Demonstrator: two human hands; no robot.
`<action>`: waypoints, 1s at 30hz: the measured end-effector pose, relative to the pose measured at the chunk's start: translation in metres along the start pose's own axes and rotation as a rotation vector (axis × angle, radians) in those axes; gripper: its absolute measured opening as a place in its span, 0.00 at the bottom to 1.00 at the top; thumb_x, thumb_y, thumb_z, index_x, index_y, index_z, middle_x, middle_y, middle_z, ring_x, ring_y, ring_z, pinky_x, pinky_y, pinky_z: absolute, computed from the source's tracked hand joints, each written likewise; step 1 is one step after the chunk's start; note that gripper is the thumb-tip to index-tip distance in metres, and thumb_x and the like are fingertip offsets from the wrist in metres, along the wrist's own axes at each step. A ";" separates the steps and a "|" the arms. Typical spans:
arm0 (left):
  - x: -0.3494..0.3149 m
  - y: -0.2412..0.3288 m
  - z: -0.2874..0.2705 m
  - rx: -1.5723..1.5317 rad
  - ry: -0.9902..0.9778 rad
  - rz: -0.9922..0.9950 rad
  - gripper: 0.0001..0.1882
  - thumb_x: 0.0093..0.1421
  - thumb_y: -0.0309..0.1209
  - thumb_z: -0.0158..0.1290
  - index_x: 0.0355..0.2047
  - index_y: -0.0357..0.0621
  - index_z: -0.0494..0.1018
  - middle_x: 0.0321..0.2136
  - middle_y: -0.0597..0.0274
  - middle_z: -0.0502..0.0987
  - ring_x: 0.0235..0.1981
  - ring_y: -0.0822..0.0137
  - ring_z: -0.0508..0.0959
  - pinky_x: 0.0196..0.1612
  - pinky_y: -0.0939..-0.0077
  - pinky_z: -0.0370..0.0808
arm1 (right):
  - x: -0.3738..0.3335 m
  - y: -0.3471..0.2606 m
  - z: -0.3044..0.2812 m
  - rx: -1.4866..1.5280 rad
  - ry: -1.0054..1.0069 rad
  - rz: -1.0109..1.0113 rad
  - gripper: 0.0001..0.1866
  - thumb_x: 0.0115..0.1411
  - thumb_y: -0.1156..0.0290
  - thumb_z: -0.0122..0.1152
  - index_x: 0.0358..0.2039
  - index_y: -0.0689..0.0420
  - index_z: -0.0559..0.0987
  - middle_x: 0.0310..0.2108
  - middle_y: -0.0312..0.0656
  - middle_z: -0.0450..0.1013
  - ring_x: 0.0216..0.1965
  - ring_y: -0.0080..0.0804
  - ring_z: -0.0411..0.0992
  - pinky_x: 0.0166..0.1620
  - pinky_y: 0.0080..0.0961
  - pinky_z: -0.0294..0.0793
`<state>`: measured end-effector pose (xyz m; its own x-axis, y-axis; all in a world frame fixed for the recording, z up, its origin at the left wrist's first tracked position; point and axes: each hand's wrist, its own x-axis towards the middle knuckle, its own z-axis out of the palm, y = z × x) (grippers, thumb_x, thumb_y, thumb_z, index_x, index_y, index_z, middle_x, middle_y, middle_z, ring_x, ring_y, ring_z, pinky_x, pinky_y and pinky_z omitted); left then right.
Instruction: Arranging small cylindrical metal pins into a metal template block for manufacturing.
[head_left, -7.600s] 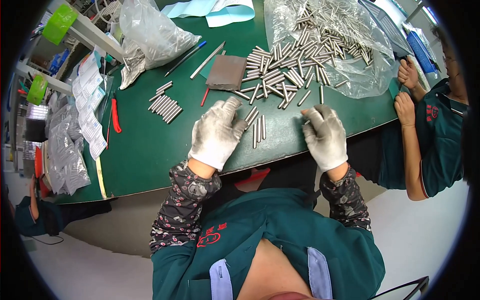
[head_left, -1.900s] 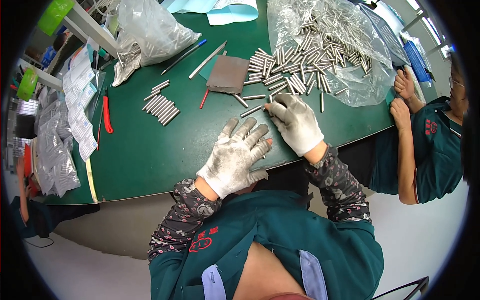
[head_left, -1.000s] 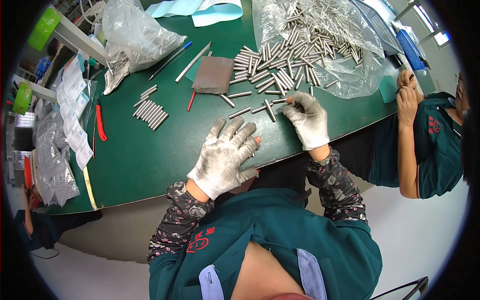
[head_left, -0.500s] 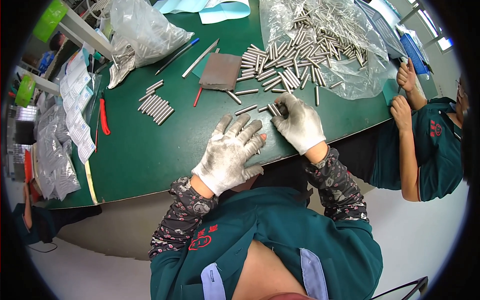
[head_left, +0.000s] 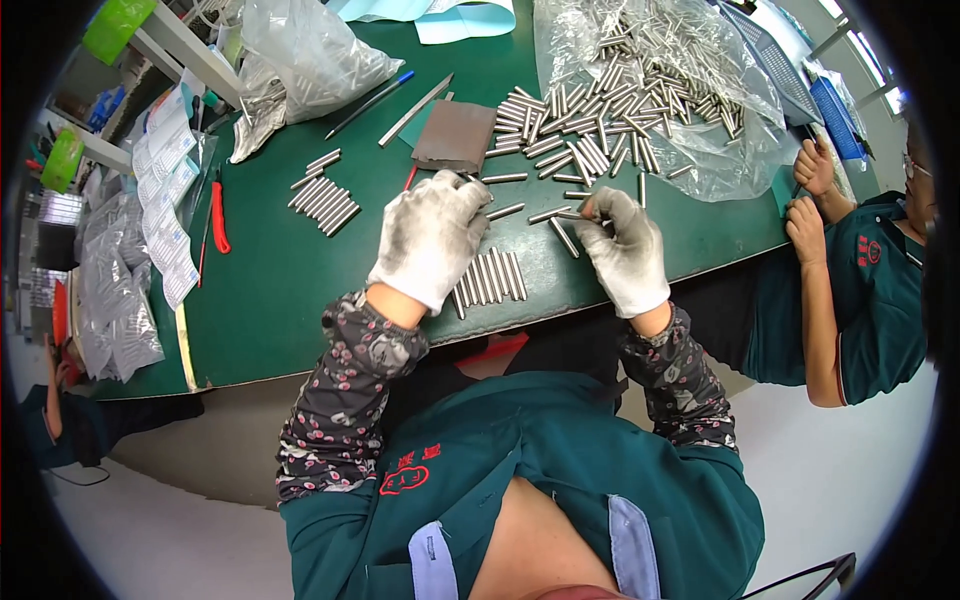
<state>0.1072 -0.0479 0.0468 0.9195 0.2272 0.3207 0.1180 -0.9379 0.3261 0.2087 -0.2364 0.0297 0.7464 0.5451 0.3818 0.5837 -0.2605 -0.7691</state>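
Note:
My left hand (head_left: 432, 240), in a grey-white work glove, has its fingers curled together at the near edge of a brown block (head_left: 455, 137). Whatever its fingertips hold is hidden. My gloved right hand (head_left: 626, 250) pinches a short metal pin (head_left: 572, 214) between thumb and forefinger. Just left of those fingertips lie a loose pin (head_left: 546, 214) and a slanted pin (head_left: 564, 238). Between my hands, close to the table's front edge, a row of pins (head_left: 492, 278) lies side by side, its left end partly beside my left wrist.
Many pins (head_left: 600, 125) spill from a clear plastic bag (head_left: 735, 165) at the back right. Left of centre lies another group of pins (head_left: 326, 203). A pen (head_left: 370, 104), a steel strip (head_left: 415, 110) and red-handled pliers (head_left: 219, 218) lie further left. A co-worker's hands (head_left: 808, 195) are at the right.
My left hand has moved up and left from over the row of pins, uncovering it, and its spread fingers have curled. My right hand has shifted slightly right, away from the row.

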 end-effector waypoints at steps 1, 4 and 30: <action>0.004 0.002 0.004 0.048 -0.031 0.012 0.10 0.48 0.30 0.57 0.33 0.48 0.74 0.32 0.59 0.74 0.35 0.57 0.76 0.38 0.64 0.72 | -0.002 0.004 0.001 -0.075 -0.003 -0.032 0.05 0.48 0.77 0.58 0.28 0.57 0.74 0.25 0.43 0.71 0.27 0.41 0.71 0.32 0.30 0.71; 0.015 0.010 0.012 0.154 -0.130 0.015 0.08 0.49 0.34 0.56 0.31 0.48 0.74 0.29 0.58 0.73 0.34 0.57 0.76 0.37 0.63 0.72 | -0.011 0.008 -0.001 -0.363 -0.030 -0.147 0.05 0.48 0.72 0.60 0.27 0.55 0.74 0.26 0.41 0.71 0.29 0.42 0.71 0.33 0.35 0.71; -0.060 -0.036 -0.031 0.166 -0.125 0.159 0.09 0.44 0.25 0.56 0.28 0.49 0.74 0.25 0.61 0.73 0.27 0.58 0.75 0.29 0.65 0.70 | 0.013 -0.012 0.014 -0.723 -0.187 -0.178 0.03 0.48 0.70 0.57 0.24 0.54 0.75 0.27 0.43 0.70 0.32 0.41 0.72 0.36 0.37 0.73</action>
<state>0.0367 -0.0194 0.0431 0.9695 0.0491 0.2401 0.0188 -0.9917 0.1270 0.2074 -0.2150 0.0366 0.5926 0.7366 0.3260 0.8019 -0.5775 -0.1531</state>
